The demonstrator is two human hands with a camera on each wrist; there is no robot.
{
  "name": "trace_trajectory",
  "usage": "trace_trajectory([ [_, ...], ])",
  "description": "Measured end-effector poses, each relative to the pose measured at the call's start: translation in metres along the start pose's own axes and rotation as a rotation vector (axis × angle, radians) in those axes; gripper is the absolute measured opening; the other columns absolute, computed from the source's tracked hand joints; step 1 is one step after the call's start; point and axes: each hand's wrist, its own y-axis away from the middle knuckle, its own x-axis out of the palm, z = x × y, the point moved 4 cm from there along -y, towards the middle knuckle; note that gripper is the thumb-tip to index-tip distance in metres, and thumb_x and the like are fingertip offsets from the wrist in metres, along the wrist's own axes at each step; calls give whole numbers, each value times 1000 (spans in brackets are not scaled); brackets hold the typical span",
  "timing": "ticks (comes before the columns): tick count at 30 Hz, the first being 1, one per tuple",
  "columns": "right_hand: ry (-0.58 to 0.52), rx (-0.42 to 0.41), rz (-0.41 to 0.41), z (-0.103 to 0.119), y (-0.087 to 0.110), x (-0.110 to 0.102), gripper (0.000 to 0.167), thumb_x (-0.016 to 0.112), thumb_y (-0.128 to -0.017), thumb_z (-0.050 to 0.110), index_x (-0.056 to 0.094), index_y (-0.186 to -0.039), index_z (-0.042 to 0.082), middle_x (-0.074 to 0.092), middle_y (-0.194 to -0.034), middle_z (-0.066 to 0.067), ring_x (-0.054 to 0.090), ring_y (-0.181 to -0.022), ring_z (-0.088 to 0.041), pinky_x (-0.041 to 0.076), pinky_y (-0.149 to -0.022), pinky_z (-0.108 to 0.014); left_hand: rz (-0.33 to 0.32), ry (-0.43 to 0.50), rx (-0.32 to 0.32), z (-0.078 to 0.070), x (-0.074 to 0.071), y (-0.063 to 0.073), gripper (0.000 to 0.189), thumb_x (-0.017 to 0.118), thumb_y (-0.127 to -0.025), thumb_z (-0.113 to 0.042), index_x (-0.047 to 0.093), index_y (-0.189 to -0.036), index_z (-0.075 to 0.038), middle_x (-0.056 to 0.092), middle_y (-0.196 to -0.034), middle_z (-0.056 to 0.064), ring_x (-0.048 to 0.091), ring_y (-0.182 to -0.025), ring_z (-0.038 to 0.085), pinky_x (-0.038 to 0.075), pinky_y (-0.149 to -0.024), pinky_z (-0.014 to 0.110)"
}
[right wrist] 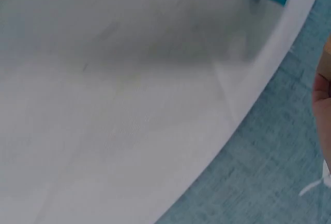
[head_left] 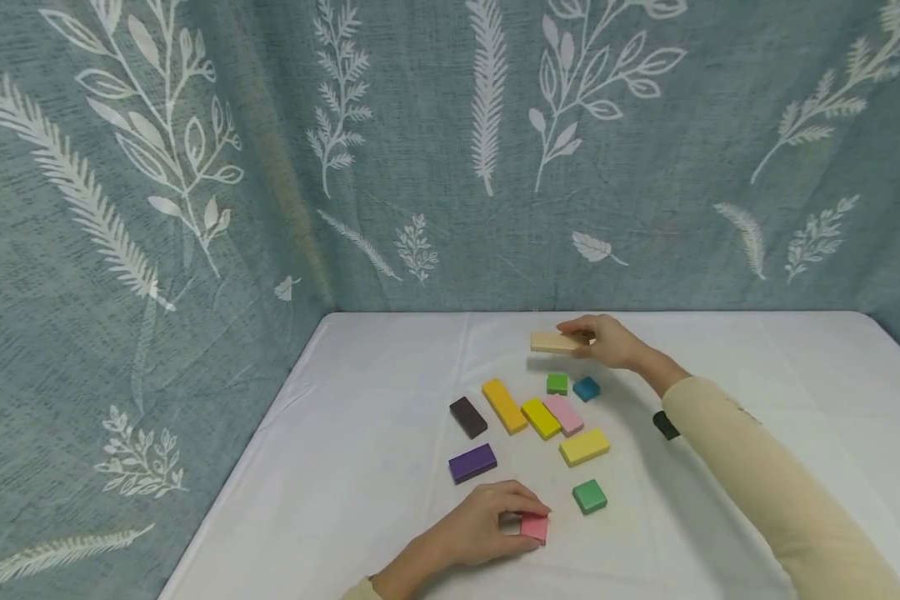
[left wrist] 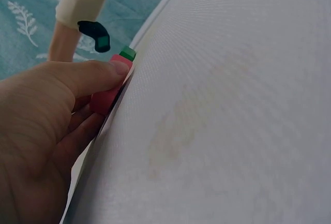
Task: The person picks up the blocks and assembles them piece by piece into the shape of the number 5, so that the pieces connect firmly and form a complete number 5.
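My left hand pinches a pinkish-red block between thumb and fingers, low at the near part of the white table. In the left wrist view the thumb lies over that red block, with a green block just beyond it. Across the table my right hand grips one end of a long plain-wood block, which is raised above the cloth with a shadow beneath. Nearest to it lie a light green block and a blue block. The right wrist view shows only the hand's edge.
Several blocks lie between the hands: black, orange, yellow touching pink, pale yellow, purple and green. A patterned curtain hangs behind the white tabletop.
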Motion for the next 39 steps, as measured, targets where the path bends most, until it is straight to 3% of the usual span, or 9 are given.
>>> trace_trajectory([
  [15, 27, 21, -26, -28, 31, -26, 46, 62, -88, -7, 48, -132, -11, 51, -129, -27, 49, -116, -39, 41, -95, -51, 2, 47, -63, -1, -1, 2, 31, 76, -82, -12, 69, -112, -7, 64, -106, -2, 55, -98, 1, 45, -83, 16],
  [29, 37, 120, -39, -61, 68, -37, 44, 65, -87, -3, 51, -128, -11, 52, -128, -29, 46, -119, -44, 39, -96, -54, 4, 45, -65, -1, 1, 1, 31, 76, -83, -12, 69, -112, -7, 64, -106, -3, 55, -98, 1, 45, -84, 16],
  [39, 57, 124, -42, -77, 86, -45, 37, 65, -86, -5, 57, -121, -12, 56, -122, -30, 49, -115, -45, 40, -95, -55, 4, 66, -75, 0, 1, -1, 31, 76, -83, -12, 69, -113, -7, 64, -107, -3, 56, -98, 1, 46, -84, 17],
])
